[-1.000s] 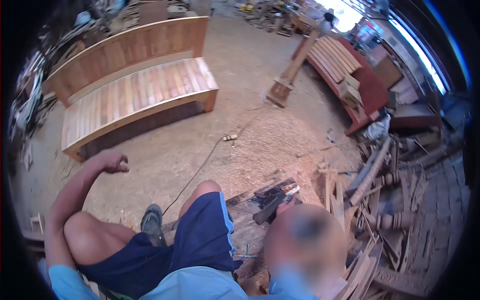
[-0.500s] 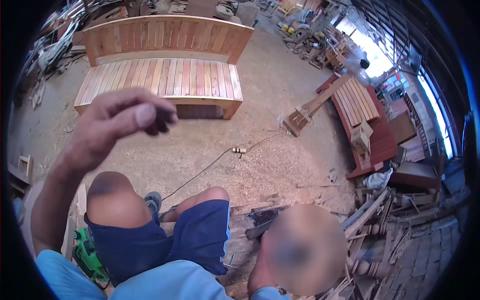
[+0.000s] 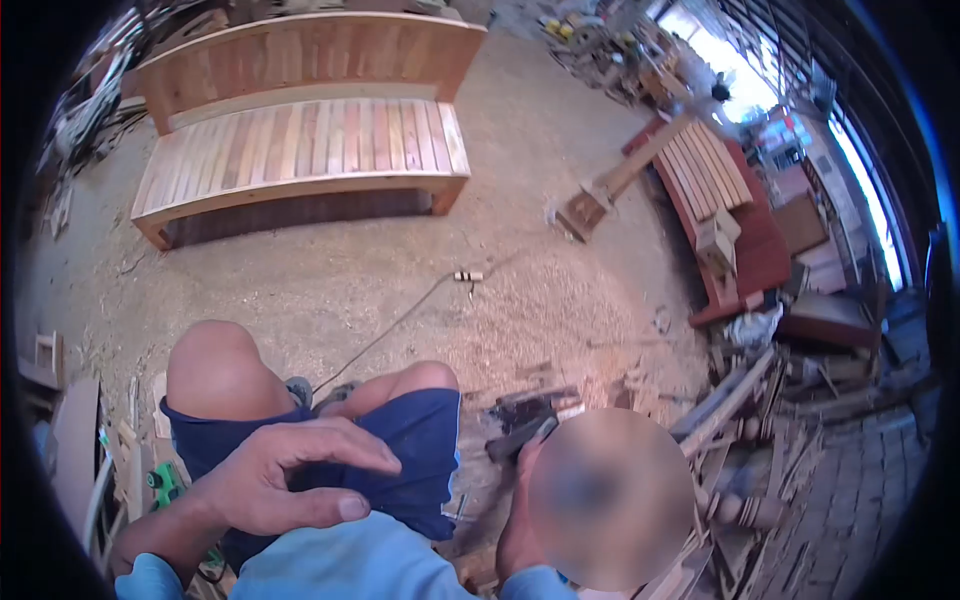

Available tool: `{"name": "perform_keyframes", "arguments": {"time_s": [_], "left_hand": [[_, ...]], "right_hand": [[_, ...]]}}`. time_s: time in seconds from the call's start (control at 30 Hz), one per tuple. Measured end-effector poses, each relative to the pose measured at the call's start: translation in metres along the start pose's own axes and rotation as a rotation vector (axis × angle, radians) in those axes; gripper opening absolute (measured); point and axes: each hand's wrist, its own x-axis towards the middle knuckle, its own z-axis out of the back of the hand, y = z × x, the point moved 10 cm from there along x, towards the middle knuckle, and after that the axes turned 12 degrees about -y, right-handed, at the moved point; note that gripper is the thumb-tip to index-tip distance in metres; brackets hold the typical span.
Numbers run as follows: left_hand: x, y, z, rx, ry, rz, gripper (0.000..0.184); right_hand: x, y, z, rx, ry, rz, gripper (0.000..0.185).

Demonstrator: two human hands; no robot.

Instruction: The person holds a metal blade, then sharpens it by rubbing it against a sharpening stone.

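Note:
My left hand [image 3: 300, 472] hovers over my lap with its thumb and fingers apart and nothing between them. Below it are my dark blue shorts [image 3: 400, 450] and light blue shirt [image 3: 340, 565]. Partly hidden behind my left wrist is a green power tool [image 3: 165, 482]. On the other side, only the edge of my right hand [image 3: 517, 525] shows. A round blurred patch covers its fingers and whatever they may hold. A dark, long piece [image 3: 518, 438] lies beside that hand; whether the hand touches it cannot be made out.
A slatted wooden bench [image 3: 300, 145] stands ahead on the left. A cord with a small connector [image 3: 468, 276] crosses the floor, near wood shavings [image 3: 540, 320]. Right of them are a wooden post [image 3: 625, 180], reddish furniture [image 3: 755, 265] and a scrap wood pile [image 3: 735, 405].
My left hand has dropped from in front of the bench to over my lap. The view has shifted slightly, so the bench sits higher and further left. My right hand stays beside the blurred patch.

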Motion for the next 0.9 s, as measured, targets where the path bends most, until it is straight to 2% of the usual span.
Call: {"name": "perform_keyframes", "arguments": {"time_s": [0.03,0.1,0.17,0.23,0.37,0.4,0.5,0.6,0.63,0.73,0.9], "left_hand": [[0.001,0.002,-0.003,-0.002,0.037,0.030,0.040],[0.000,0.002,-0.014,0.103,0.195,0.029,0.042],[-0.002,0.001,-0.025,0.190,0.360,0.014,0.043],[-0.004,-0.004,-0.032,0.273,0.496,-0.048,0.045],[-0.010,-0.010,-0.037,0.438,0.690,-0.166,0.048],[-0.011,-0.011,-0.034,0.427,0.698,-0.160,0.048],[0.000,-0.013,-0.015,0.285,0.662,0.098,0.057],[0.010,-0.027,-0.003,0.279,0.686,0.054,0.062],[0.012,-0.028,-0.002,0.267,0.710,0.047,0.064],[0.020,-0.031,-0.004,0.307,0.741,0.058,0.064],[0.022,-0.031,-0.005,0.366,0.786,0.069,0.061]], "right_hand": [[0.000,-0.019,-0.015,0.001,0.299,-0.290,0.075],[0.014,-0.038,-0.036,0.212,0.281,-0.398,0.061],[-0.004,-0.062,-0.055,0.174,0.219,-0.438,0.060],[-0.025,-0.029,-0.018,-0.075,0.217,-0.369,0.072],[-0.010,0.000,0.012,-0.027,0.313,-0.412,0.065],[0.004,-0.001,0.009,-0.044,0.339,-0.446,0.066],[0.012,-0.007,-0.001,-0.060,0.383,-0.509,0.067],[-0.021,0.000,0.003,0.012,-0.119,-0.027,0.070],[-0.011,0.005,0.007,0.006,-0.117,-0.022,0.070],[0.003,0.002,-0.002,-0.029,0.445,-0.437,0.066],[0.003,0.011,-0.004,-0.003,0.359,-0.405,0.066]]}}
